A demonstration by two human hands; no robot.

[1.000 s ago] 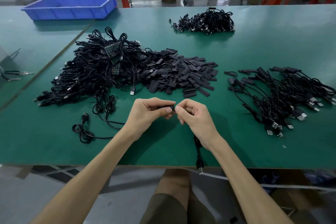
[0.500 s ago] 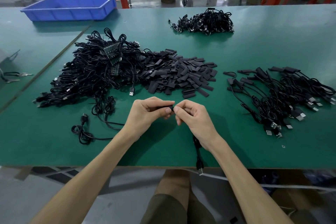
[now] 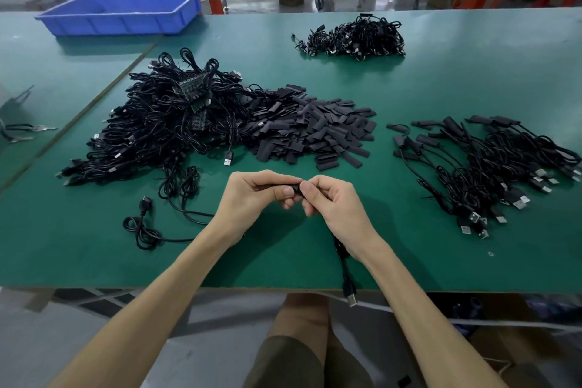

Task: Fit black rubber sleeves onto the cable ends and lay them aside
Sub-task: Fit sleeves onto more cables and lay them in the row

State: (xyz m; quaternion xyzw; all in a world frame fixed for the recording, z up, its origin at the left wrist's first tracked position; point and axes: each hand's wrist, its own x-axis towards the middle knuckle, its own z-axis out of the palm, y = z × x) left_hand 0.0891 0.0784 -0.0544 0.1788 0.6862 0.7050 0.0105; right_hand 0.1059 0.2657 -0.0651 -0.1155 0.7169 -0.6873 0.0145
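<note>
My left hand (image 3: 252, 198) pinches a black rubber sleeve (image 3: 296, 188) between thumb and fingers. My right hand (image 3: 333, 205) meets it fingertip to fingertip and grips the black cable (image 3: 345, 271), whose USB plug hangs over the table's front edge. The cable end inside the sleeve is hidden by my fingers. A pile of loose sleeves (image 3: 308, 132) lies just beyond my hands. Left of it is a heap of bare cables (image 3: 163, 132). Sleeved cables (image 3: 491, 167) lie at the right.
A single coiled cable (image 3: 143, 227) lies left of my left arm. Another bundle of cables (image 3: 356, 38) sits at the far middle of the green table (image 3: 441, 79). A blue tray (image 3: 122, 12) stands at the back left. Scissors (image 3: 22, 132) lie at the left edge.
My hands have stayed together at the same spot; the fingers have only shifted slightly around the sleeve and cable end.
</note>
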